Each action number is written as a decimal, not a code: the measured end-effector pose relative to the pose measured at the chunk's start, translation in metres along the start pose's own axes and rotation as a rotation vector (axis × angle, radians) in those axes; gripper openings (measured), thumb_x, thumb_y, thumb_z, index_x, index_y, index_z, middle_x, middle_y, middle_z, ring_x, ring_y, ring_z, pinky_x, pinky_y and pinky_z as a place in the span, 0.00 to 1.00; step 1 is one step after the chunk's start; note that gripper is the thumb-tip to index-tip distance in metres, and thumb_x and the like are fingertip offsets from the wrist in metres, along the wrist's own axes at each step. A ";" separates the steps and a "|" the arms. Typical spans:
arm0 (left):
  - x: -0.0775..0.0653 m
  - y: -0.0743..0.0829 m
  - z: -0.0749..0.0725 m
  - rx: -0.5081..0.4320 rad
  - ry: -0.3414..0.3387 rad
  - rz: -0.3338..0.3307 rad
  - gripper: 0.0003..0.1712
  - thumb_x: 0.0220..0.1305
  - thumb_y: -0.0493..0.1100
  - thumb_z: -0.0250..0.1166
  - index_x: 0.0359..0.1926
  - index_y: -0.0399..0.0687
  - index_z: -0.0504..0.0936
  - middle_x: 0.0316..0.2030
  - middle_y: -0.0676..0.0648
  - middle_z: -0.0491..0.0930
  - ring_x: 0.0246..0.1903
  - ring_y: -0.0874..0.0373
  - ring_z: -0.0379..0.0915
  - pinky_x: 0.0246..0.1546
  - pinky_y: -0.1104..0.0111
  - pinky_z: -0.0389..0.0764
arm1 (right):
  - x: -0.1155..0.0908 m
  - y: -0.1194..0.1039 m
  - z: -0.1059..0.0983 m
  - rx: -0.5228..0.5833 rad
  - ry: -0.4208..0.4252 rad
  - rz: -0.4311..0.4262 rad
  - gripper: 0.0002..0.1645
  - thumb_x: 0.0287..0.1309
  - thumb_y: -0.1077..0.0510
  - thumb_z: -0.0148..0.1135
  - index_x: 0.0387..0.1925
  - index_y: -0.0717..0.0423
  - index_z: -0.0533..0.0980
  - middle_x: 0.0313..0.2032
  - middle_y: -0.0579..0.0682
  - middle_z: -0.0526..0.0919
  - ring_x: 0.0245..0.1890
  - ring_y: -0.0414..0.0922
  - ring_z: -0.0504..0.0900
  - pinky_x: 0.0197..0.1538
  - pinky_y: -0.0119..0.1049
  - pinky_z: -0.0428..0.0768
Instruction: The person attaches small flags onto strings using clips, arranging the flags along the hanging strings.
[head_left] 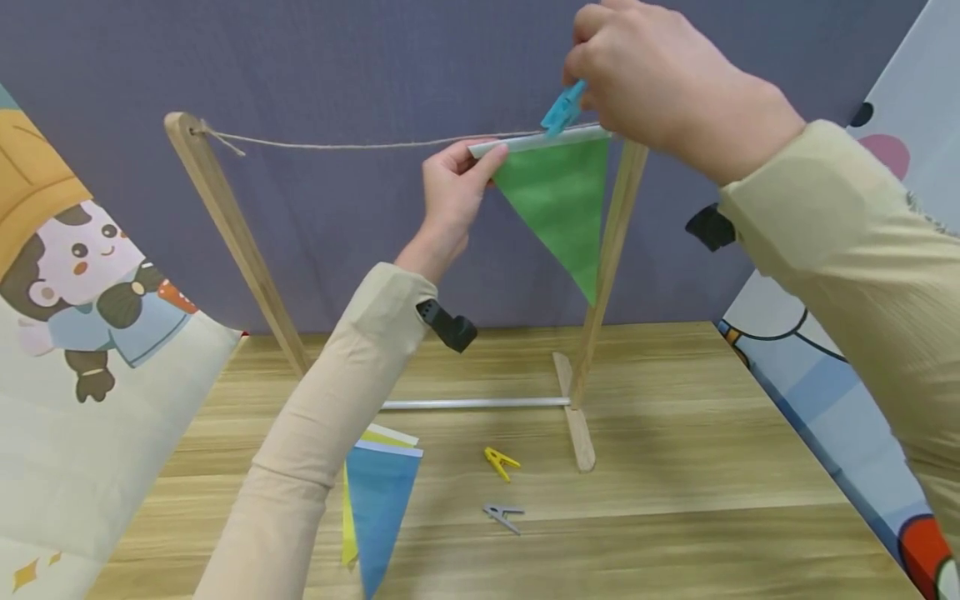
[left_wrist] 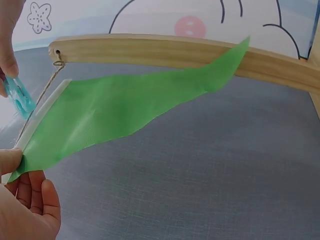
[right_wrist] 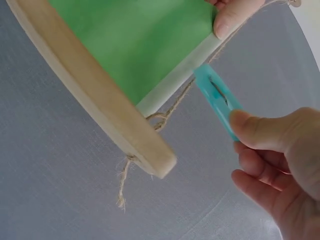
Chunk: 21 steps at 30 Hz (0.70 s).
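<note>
My left hand (head_left: 454, 187) pinches the left end of the white top strip of a green triangular pennant (head_left: 562, 192), holding it up along a twine line (head_left: 337, 147). The pennant's point hangs down before the right wooden post (head_left: 618, 225). Above the strip, my right hand (head_left: 660, 79) pinches a light-blue clothespin (head_left: 564, 108) by its handle end. In the right wrist view the clothespin (right_wrist: 216, 97) has its tip right at the strip and the twine. The twine is knotted at the post's top end (right_wrist: 155, 160).
A left wooden post (head_left: 232, 233) carries the line's other end. A white rod (head_left: 476, 403) runs low to the right foot (head_left: 576, 425). On the table (head_left: 675, 500) lie a blue pennant (head_left: 382, 492) over a yellow pennant (head_left: 349, 525), a yellow clothespin (head_left: 500, 462) and a grey clothespin (head_left: 502, 516).
</note>
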<state>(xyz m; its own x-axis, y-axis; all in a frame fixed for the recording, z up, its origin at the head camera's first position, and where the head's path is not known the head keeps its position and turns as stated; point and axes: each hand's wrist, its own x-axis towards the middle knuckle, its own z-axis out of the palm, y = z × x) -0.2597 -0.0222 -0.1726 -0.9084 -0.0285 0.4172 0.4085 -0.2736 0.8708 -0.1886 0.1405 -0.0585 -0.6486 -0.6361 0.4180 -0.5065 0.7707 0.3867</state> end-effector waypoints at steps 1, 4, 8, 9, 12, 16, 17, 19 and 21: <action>0.000 0.000 0.000 0.002 0.001 -0.002 0.11 0.58 0.32 0.66 0.41 0.28 0.81 0.24 0.52 0.78 0.21 0.65 0.68 0.27 0.75 0.71 | 0.002 0.001 0.000 0.001 -0.013 -0.006 0.09 0.55 0.73 0.58 0.39 0.73 0.78 0.39 0.66 0.73 0.46 0.62 0.68 0.50 0.56 0.72; 0.001 0.000 0.000 0.007 0.001 -0.004 0.10 0.57 0.32 0.66 0.41 0.29 0.81 0.27 0.50 0.79 0.22 0.65 0.68 0.28 0.73 0.72 | 0.006 0.004 -0.001 -0.005 -0.046 -0.025 0.10 0.54 0.72 0.58 0.39 0.74 0.78 0.38 0.67 0.74 0.43 0.62 0.68 0.50 0.55 0.71; 0.001 -0.001 0.000 0.017 0.001 -0.001 0.11 0.57 0.31 0.66 0.41 0.29 0.81 0.30 0.47 0.81 0.22 0.65 0.68 0.29 0.73 0.72 | 0.010 0.006 -0.002 -0.010 -0.105 -0.011 0.12 0.55 0.71 0.57 0.41 0.73 0.78 0.40 0.67 0.74 0.43 0.62 0.66 0.50 0.55 0.70; 0.001 -0.001 0.000 0.020 0.001 -0.002 0.11 0.57 0.32 0.66 0.41 0.29 0.81 0.30 0.47 0.81 0.22 0.65 0.68 0.29 0.73 0.72 | 0.011 0.006 -0.002 -0.012 -0.119 -0.004 0.12 0.56 0.71 0.57 0.42 0.73 0.77 0.40 0.67 0.74 0.43 0.62 0.66 0.50 0.55 0.70; 0.001 0.000 0.001 0.025 0.000 -0.009 0.11 0.57 0.32 0.66 0.41 0.30 0.82 0.30 0.47 0.81 0.23 0.65 0.69 0.28 0.74 0.72 | 0.012 0.006 -0.002 -0.024 -0.163 0.018 0.13 0.57 0.70 0.57 0.44 0.74 0.77 0.42 0.67 0.73 0.44 0.62 0.66 0.50 0.55 0.71; 0.000 0.001 0.003 0.028 -0.007 -0.002 0.10 0.57 0.33 0.66 0.41 0.31 0.82 0.31 0.47 0.81 0.23 0.65 0.70 0.29 0.74 0.72 | 0.013 0.005 -0.003 -0.031 -0.182 0.023 0.14 0.56 0.70 0.57 0.44 0.74 0.76 0.42 0.67 0.73 0.43 0.62 0.66 0.50 0.55 0.71; 0.000 0.001 0.003 0.026 -0.008 0.002 0.10 0.57 0.33 0.66 0.41 0.31 0.82 0.31 0.47 0.81 0.24 0.65 0.70 0.29 0.73 0.73 | 0.013 0.005 -0.003 -0.030 -0.184 0.024 0.14 0.56 0.70 0.57 0.45 0.74 0.76 0.42 0.67 0.73 0.43 0.62 0.66 0.50 0.55 0.71; 0.000 0.001 0.004 0.021 -0.011 0.014 0.10 0.57 0.33 0.66 0.41 0.30 0.82 0.31 0.48 0.81 0.24 0.65 0.70 0.29 0.73 0.73 | 0.013 0.005 -0.002 -0.027 -0.190 0.027 0.14 0.56 0.71 0.57 0.45 0.73 0.76 0.42 0.66 0.73 0.44 0.62 0.66 0.50 0.55 0.71; 0.000 0.001 0.004 0.014 -0.015 0.036 0.11 0.57 0.32 0.66 0.41 0.29 0.82 0.30 0.49 0.80 0.24 0.66 0.70 0.29 0.73 0.73 | 0.013 0.005 -0.002 -0.026 -0.203 0.026 0.14 0.56 0.71 0.57 0.45 0.73 0.76 0.42 0.66 0.73 0.44 0.62 0.65 0.50 0.55 0.70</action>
<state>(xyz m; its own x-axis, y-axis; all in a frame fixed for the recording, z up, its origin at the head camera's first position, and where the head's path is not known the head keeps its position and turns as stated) -0.2584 -0.0183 -0.1706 -0.8916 -0.0233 0.4522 0.4423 -0.2587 0.8587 -0.1989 0.1357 -0.0497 -0.7637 -0.5932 0.2548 -0.4752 0.7837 0.4000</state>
